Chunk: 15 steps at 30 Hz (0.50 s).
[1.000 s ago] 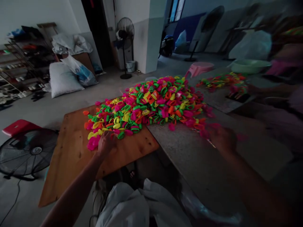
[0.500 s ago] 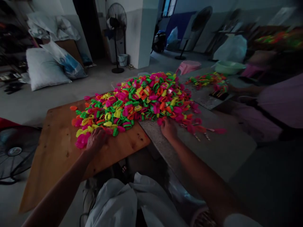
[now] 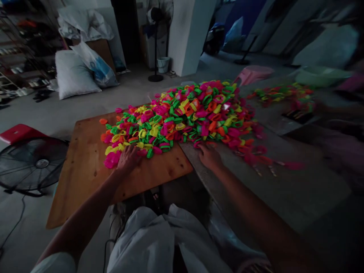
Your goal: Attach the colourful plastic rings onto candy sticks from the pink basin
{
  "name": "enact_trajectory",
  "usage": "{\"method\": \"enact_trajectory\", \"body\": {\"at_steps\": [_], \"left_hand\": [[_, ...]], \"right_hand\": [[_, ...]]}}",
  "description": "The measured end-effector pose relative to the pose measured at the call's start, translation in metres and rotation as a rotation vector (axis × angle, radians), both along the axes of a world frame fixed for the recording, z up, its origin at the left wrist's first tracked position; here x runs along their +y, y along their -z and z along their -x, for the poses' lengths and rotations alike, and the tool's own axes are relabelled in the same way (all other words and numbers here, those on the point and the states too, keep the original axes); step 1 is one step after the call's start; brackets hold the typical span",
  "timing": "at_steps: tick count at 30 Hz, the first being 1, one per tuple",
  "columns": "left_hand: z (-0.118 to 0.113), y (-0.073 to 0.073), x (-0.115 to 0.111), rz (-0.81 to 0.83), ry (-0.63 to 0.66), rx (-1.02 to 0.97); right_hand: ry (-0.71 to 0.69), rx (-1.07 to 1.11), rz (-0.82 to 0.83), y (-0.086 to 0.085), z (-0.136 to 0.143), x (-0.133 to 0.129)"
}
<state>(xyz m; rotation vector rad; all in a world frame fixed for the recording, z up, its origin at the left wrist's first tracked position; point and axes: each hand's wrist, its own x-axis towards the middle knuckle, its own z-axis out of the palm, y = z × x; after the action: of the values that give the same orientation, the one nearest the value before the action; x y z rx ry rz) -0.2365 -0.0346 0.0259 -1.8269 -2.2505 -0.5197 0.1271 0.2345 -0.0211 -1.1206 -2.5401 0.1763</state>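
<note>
A big heap of small plastic bands in pink, green, yellow and orange, looped like toy watches, spreads across two table tops. At its front left edge lies my left hand, fingers stretched over a few yellow and pink pieces, a bright pink clump beside it. My right hand rests at the front edge of the heap, over the grey table. Its fingers curl at a pink plastic band and appear closed on it; the fingertips are partly hidden.
The heap spans a wooden board and a grey table top. A floor fan and red stool stand left. Beyond are white sacks and a pink stool. At right, a blurred person sits near another small pile.
My view has swung left, so the whole scene sits further right and the fan and red stool show more. Both hands remain at the front of the heap.
</note>
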Motion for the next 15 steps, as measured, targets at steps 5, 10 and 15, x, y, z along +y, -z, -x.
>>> {"method": "enact_trajectory", "body": {"at_steps": [5, 10, 15], "left_hand": [[0.001, -0.002, -0.008, -0.020, 0.068, 0.002], [0.000, -0.002, -0.007, -0.020, 0.071, 0.030], [0.003, 0.000, -0.007, 0.041, 0.097, 0.073]], "right_hand": [[-0.198, 0.075, 0.120, -0.015, -0.005, -0.028], [-0.023, 0.002, 0.187, -0.020, -0.012, -0.031], [0.459, -0.080, 0.127, -0.027, -0.051, 0.005]]}}
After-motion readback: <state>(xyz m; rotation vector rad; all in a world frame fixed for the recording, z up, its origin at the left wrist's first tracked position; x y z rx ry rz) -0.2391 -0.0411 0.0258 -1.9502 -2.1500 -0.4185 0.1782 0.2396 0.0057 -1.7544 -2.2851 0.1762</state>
